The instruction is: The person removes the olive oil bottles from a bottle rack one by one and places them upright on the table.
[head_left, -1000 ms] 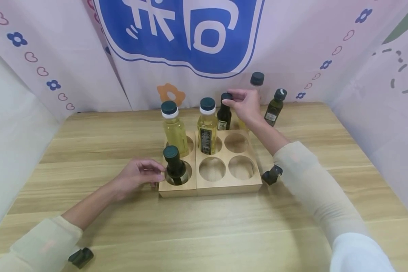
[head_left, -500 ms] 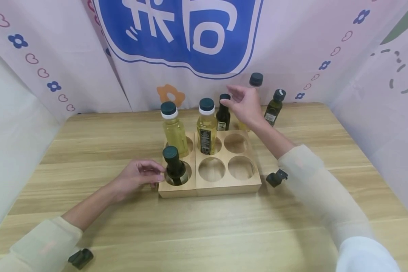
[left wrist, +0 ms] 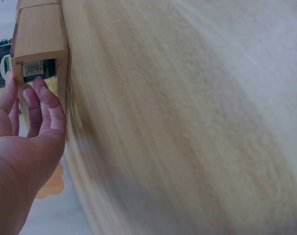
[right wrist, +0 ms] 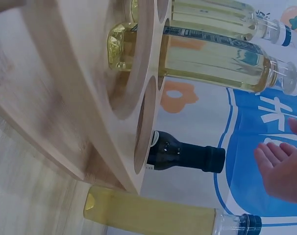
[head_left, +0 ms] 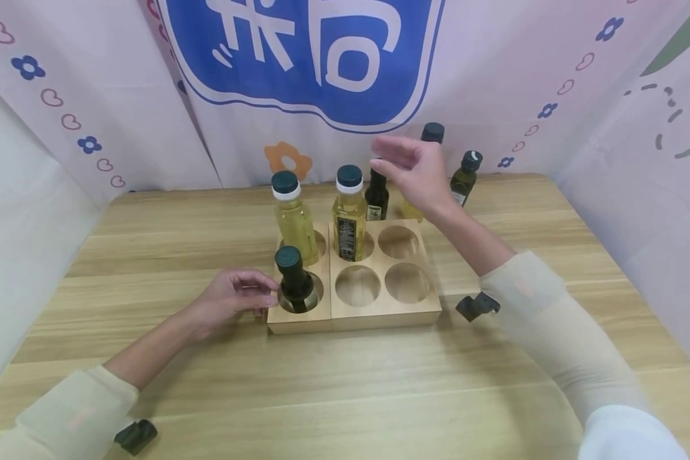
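Observation:
My left hand (head_left: 236, 297) holds the left end of the wooden bottle rack (head_left: 385, 313); in the left wrist view its thumb is at the top edge and its fingers lie by the side opening. Close by, a dark bottle (head_left: 295, 281) with a green cap stands in the front-left hole. My right hand (head_left: 420, 176) is raised behind the rack, thumb and fingers apart, holding nothing. It overlaps the neck of a small dark bottle (head_left: 376, 201) in the head view. In the right wrist view, a gap separates that hand (right wrist: 285, 169) from the dark bottle's cap (right wrist: 214, 160).
Two pale-yellow oil bottles, a left one (head_left: 296, 227) and a right one (head_left: 349, 220), stand in the rack's back row. Behind it are another yellow bottle (right wrist: 153, 210) and a small dark-green bottle (head_left: 464, 179). A printed curtain (head_left: 236, 147) rises behind the table (head_left: 345, 396).
My right hand has let go of the small dark bottle's cap, its fingers spreading and lifting away slightly. The bottle stays behind the rack. My left hand has not moved.

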Motion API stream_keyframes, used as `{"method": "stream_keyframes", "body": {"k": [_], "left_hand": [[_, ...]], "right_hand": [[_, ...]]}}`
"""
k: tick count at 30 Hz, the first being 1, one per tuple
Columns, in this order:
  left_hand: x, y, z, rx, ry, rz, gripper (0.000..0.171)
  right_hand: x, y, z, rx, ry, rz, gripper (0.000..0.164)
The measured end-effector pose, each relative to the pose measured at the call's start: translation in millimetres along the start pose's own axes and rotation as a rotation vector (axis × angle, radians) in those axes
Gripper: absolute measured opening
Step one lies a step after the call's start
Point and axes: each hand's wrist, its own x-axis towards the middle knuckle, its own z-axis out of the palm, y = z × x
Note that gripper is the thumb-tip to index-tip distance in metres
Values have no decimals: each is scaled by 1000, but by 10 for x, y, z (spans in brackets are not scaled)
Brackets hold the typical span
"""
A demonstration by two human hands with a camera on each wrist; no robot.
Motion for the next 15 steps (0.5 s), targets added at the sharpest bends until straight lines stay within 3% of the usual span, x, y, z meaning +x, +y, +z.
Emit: {"method": "stream_keyframes", "body": {"k": [6,15], "left_hand": [[4,2,-9,8,2,0,17],[5,18,-9,12,8,-16,18]], "right_hand": [[-49,-37,46,81,-40,-2,34],[-131,-65,134,133,-173,-26,33]]}}
